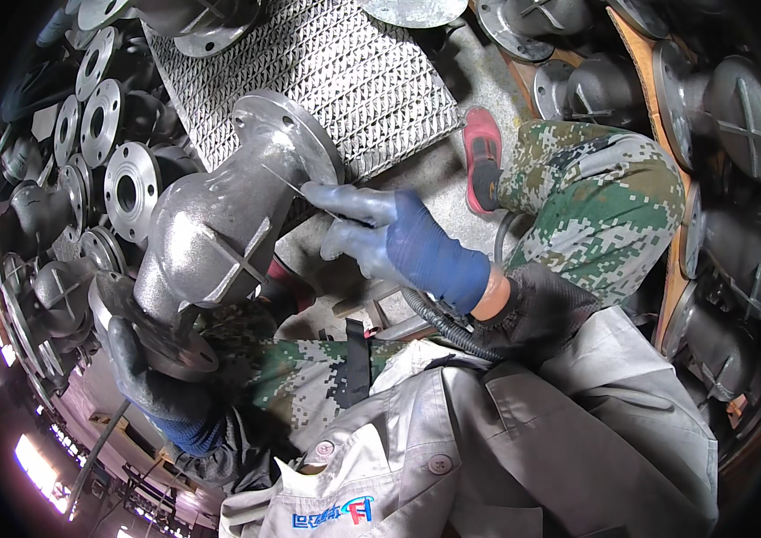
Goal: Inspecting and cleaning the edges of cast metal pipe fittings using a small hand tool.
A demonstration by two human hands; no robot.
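Observation:
A grey cast-metal valve body (187, 211) with a raised cross rib and a flange at each end lies tilted in front of me. My left hand (136, 372), in a dark-coated blue glove, is closed at the rim of its lower flange; some of the fingers are hidden. Beside the neck under the upper flange is my right hand (385, 229), in a blue glove with grey-coated fingers. It pinches a thin metal rod (280, 177), whose free end points at the neck. Whether the tip touches the casting is unclear.
Beyond the casting lies a slatted metal grating (335, 81), with another flanged casting (210, 22) at its far left. Similar castings crowd the left (132, 191) and right (743, 117), with wooden boards (639, 67) on the right. A dark hose (443, 327) runs below my right wrist.

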